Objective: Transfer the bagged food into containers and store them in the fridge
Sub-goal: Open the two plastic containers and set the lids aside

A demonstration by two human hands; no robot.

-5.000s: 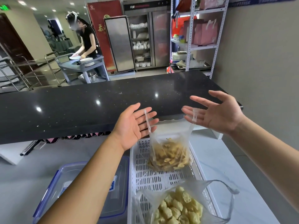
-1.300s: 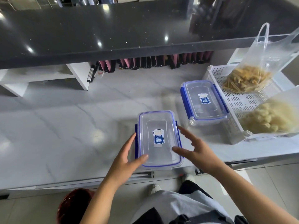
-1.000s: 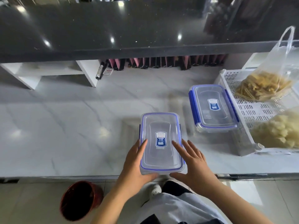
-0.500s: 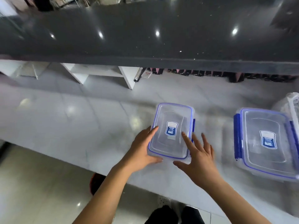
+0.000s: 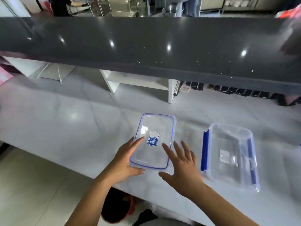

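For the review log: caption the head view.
Left hand holds clear blue-rimmed rectangular lid beside open clear plastic container; right hand open.

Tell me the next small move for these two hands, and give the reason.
Probably lower the lid flat onto the white counter and let go of it. The left hand grips the lid's near left corner, the right hand is open with spread fingers at its right edge, and the container base to the right stands uncovered and empty, ready to be filled.

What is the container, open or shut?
Open. The container has no lid on; the left hand holds the lid beside it.
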